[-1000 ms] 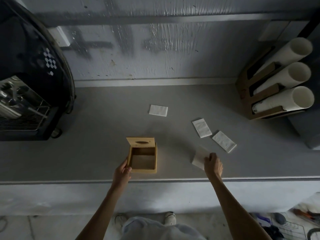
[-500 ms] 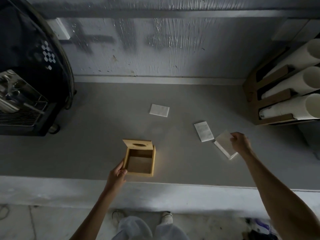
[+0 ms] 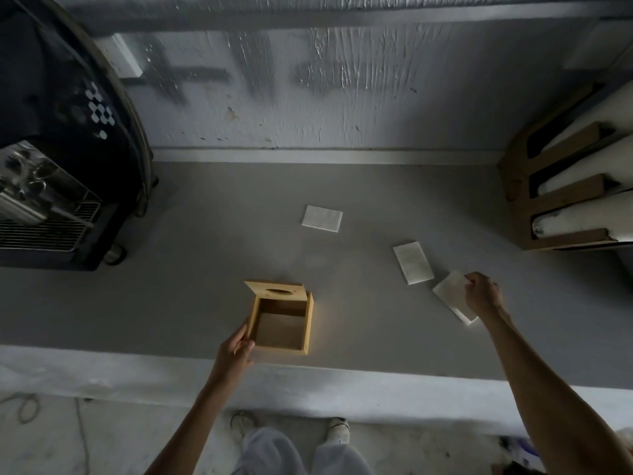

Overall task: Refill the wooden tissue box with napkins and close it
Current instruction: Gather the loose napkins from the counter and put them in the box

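The wooden tissue box (image 3: 306,325) stands open near the counter's front edge, its lid (image 3: 274,290) with the oval slot tipped up at the back; nothing lies inside. My left hand (image 3: 236,349) grips the box's left wall. To the right, my right hand (image 3: 481,294) pinches a white napkin (image 3: 448,293) by its far corner, laying it over another napkin (image 3: 468,318) on the counter. A third napkin (image 3: 413,262) lies just left of these, and one more napkin (image 3: 322,218) lies farther back, in the middle.
A dark machine with a metal drip grille (image 3: 44,231) fills the counter's left end. A cardboard holder with white rolls (image 3: 565,207) stands at the right. The grey counter (image 3: 205,269) ends at a wall behind and a front edge below the box.
My right hand carried a napkin from the front edge to the right and back, onto the rightmost napkin. My left hand has stayed on the box.
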Action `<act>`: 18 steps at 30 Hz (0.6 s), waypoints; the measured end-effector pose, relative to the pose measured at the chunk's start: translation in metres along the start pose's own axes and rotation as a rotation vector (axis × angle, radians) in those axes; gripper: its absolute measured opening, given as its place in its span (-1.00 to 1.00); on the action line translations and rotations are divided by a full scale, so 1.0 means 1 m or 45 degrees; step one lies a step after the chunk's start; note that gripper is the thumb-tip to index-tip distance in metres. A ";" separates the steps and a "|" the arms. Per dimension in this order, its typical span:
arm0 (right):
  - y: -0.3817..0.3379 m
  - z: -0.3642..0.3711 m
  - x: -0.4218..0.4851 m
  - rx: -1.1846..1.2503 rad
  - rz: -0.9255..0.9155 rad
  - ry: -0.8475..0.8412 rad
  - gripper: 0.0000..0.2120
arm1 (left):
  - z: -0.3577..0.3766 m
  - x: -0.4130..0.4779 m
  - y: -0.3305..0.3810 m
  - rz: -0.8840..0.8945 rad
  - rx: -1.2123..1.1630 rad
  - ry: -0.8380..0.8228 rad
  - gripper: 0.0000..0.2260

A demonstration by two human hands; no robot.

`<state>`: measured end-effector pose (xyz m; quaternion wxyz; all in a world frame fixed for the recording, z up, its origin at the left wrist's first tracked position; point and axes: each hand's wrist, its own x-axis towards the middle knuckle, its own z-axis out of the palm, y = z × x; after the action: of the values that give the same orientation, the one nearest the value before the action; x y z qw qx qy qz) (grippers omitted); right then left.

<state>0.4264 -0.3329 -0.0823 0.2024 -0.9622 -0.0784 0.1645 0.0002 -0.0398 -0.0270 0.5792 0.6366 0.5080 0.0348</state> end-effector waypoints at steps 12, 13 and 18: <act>-0.001 0.005 -0.011 0.094 0.036 0.026 -0.73 | 0.002 -0.004 0.006 -0.024 0.003 0.004 -0.56; -0.002 0.004 -0.012 0.094 0.026 0.040 -0.73 | 0.002 -0.005 0.006 -0.023 0.000 0.004 -0.56; -0.002 0.001 -0.015 0.064 0.020 0.008 -0.69 | 0.001 -0.005 0.006 -0.032 0.009 0.005 -0.56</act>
<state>0.4121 -0.3343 -0.0785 0.2256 -0.9578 -0.0661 0.1652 0.0024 -0.0429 -0.0202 0.5763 0.6322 0.5172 0.0268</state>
